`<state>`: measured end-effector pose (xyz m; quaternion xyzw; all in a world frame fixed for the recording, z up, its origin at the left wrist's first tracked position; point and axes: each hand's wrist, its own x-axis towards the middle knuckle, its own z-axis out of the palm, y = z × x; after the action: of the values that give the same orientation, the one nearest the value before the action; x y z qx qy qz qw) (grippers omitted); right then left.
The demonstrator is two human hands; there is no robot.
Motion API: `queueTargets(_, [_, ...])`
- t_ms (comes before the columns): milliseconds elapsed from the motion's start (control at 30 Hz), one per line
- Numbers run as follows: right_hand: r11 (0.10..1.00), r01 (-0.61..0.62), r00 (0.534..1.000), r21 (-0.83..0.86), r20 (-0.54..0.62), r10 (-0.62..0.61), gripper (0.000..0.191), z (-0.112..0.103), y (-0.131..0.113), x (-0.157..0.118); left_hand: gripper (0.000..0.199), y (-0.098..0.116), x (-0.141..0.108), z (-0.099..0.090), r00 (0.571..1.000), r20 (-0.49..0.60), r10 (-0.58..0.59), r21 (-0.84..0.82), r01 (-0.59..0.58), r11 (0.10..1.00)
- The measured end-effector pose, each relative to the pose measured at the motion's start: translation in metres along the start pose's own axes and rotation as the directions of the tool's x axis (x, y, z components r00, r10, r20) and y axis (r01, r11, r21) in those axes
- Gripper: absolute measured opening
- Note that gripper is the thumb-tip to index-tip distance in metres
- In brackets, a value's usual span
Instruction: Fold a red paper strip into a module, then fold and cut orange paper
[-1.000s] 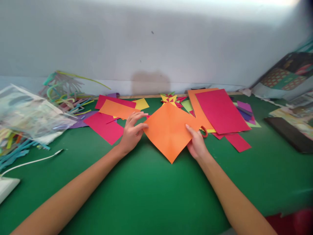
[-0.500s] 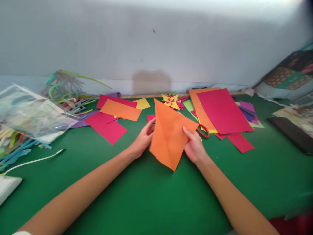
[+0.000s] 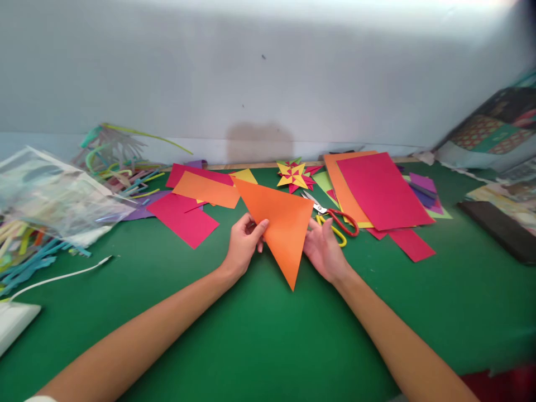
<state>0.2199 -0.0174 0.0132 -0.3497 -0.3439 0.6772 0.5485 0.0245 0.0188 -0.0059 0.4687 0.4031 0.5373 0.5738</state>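
An orange sheet of paper [image 3: 282,220] shows as a triangle, held up above the green table [image 3: 268,340]. My left hand [image 3: 245,243] pinches its left edge, thumb on the near face. At the right edge, my right hand [image 3: 326,251] is open with its thumb raised; the fingertips reach the paper's edge and are partly hidden behind it. Just beyond that hand lie scissors with red handles [image 3: 344,222] and a yellow-handled pair [image 3: 338,239]. Behind the orange paper sits a folded paper star [image 3: 294,175] in yellow, red and green.
Red paper [image 3: 385,190] lies over orange sheets at the right, near a black case [image 3: 498,231]. Left of centre are red pieces [image 3: 184,218] and an orange strip [image 3: 207,190]. A clear plastic bag [image 3: 62,190], colourful strips [image 3: 29,262] and a white cable [image 3: 62,277] occupy the far left.
The orange paper has turned and now shows a triangular outline. My left thumb has come onto its face, while my right thumb has lifted off. The scissors are now more exposed.
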Motion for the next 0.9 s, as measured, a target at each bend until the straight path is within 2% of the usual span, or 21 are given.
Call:
queueTargets(100, [0.974,0.018,0.996,-0.226,-0.078,-0.037,0.044,-0.005,0.008,0.003,0.034,0.0,0.001,0.0,1.0,0.021,0.005,0.007,-0.005,1.0])
queueTargets(200, [0.945,0.021,0.991,-0.325,-0.116,-0.062,0.037,-0.012,0.012,0.006,0.038,0.0,0.005,-0.002,0.996,0.075,0.047,0.013,-0.048,0.999])
queueTargets(433, [0.908,-0.001,1.0,-0.42,-0.001,0.0,0.031,-0.021,-0.002,0.004,0.034,0.009,0.03,-0.029,0.995,-0.022,0.099,0.067,-0.097,0.993])
queueTargets(600, [0.907,-0.018,1.0,-0.422,0.008,0.023,0.032,-0.024,-0.01,0.003,0.032,0.017,0.047,-0.046,0.986,-0.073,0.15,0.058,-0.146,0.988])
queueTargets(700, [0.91,-0.011,1.0,-0.414,0.002,0.013,0.031,-0.025,-0.01,0.004,0.035,0.019,0.048,-0.046,0.99,-0.093,0.104,-0.012,-0.106,0.994])
queueTargets(800, [0.914,0.003,1.0,-0.405,-0.002,-0.004,0.032,-0.025,-0.008,0.005,0.044,0.021,0.038,-0.038,0.997,0.038,-0.06,-0.044,0.061,0.997])
queueTargets(833, [0.916,0.006,1.0,-0.4,0.002,-0.006,0.032,-0.025,-0.007,0.005,0.048,0.021,0.034,-0.033,0.987,0.112,-0.112,-0.001,0.113,0.994])
queueTargets(900, [0.917,0.009,1.0,-0.399,0.022,0.0,0.034,-0.025,-0.005,0.005,0.05,0.021,0.025,-0.025,0.957,0.24,-0.161,0.137,0.131,0.982])
